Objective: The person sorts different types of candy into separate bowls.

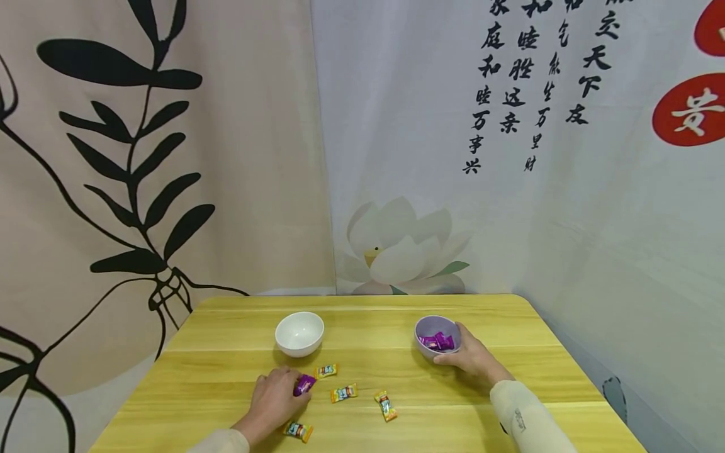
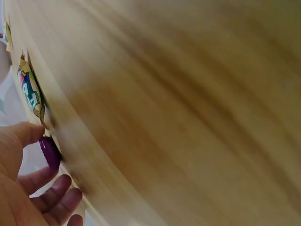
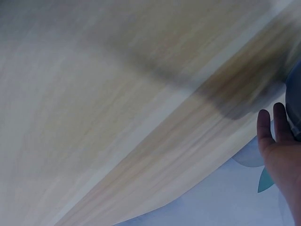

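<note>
In the head view, my left hand is low over the table's front left, with a purple-wrapped candy at its fingertips. The left wrist view shows that candy pinched between thumb and forefinger, the other fingers loosely bent. My right hand grips the side of a lavender bowl, thumb toward me and fingers behind. Several purple-wrapped candies lie inside this bowl. At the right edge of the right wrist view, the right hand touches the dark-looking bowl, mostly cut off.
A white bowl stands at the back left of the wooden table. Several yellow-wrapped candies lie about the left hand: one behind, one to its right, one farther right, one in front.
</note>
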{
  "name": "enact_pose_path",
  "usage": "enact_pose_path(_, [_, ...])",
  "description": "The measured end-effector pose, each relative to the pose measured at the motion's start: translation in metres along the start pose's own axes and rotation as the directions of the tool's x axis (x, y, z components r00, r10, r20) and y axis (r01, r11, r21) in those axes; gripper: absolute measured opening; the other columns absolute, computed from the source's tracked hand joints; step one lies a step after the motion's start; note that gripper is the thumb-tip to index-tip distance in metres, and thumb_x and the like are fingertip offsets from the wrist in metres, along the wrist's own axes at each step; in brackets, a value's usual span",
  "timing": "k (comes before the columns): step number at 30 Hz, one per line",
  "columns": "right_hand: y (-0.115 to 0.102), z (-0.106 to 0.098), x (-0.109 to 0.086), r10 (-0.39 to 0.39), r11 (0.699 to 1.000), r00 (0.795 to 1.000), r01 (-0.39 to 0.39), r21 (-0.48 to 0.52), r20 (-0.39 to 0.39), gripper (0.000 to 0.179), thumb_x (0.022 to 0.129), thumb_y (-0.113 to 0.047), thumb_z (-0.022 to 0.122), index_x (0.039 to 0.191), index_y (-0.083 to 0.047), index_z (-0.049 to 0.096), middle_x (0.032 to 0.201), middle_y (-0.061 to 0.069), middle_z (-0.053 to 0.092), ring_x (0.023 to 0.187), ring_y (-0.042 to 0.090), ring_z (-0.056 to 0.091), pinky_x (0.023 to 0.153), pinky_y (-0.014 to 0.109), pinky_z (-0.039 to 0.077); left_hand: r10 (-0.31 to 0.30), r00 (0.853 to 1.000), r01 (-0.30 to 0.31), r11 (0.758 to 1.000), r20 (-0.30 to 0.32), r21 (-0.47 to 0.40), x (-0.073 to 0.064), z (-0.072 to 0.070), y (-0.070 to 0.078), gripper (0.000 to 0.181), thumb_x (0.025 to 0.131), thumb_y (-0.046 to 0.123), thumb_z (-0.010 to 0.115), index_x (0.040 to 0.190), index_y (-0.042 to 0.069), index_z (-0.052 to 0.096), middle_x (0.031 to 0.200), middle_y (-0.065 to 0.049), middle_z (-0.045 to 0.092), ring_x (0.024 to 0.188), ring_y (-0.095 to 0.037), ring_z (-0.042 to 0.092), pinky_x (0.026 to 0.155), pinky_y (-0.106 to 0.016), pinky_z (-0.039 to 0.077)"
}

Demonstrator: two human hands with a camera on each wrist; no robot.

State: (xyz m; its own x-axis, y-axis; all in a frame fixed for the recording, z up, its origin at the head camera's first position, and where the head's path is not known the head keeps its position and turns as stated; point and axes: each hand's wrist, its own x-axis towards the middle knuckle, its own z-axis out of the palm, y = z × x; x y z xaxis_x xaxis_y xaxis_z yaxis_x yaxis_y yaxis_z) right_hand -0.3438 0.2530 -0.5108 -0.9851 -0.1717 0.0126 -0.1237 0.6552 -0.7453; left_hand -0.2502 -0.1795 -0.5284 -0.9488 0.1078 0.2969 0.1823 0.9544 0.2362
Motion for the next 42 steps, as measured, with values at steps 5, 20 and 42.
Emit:
enact_pose_path(5, [0.0,0.0,0.0,-0.003,1.0,1.0,0.003,-0.002,-0.002,0.12,0.072,-0.04,0.089,0.152,0.01,0.014,0.149,0.033,0.034,0.137,0.05,0.033,0.11,0.063,0.024,0.014,1.0,-0.014,1.0,-0.003,-0.011,0.0,0.001,-0.002,0.03,0.073,0.028,0.082,0.094,0.009,0.072,0.085,-0.001,0.06,0.079,-0.022,0.057,0.068,-0.041,0.041])
enact_pose_path(20, [0.002,0.0,0.0,-0.003,1.0,1.0,0.003,-0.005,0.001,0.121,0.072,-0.041,0.089,0.152,0.009,0.014,0.151,0.033,0.032,0.137,0.051,0.032,0.11,0.064,0.024,0.025,1.0,-0.025,1.0,0.016,-0.009,0.0,0.001,-0.012,0.025,0.076,0.033,0.084,0.087,0.013,0.073,0.081,0.004,0.059,0.077,-0.019,0.057,0.069,-0.042,0.041])
enact_pose_path(42, [0.0,0.0,0.001,0.021,1.0,1.0,-0.021,0.009,0.005,0.119,0.073,-0.041,0.088,0.154,0.006,0.014,0.151,0.03,0.034,0.137,0.049,0.033,0.111,0.064,0.023,0.065,0.998,-0.066,0.996,-0.027,-0.053,0.014,-0.012,0.0,0.023,0.077,0.031,0.083,0.085,0.012,0.074,0.077,0.006,0.058,0.069,-0.012,0.052,0.069,-0.042,0.043])
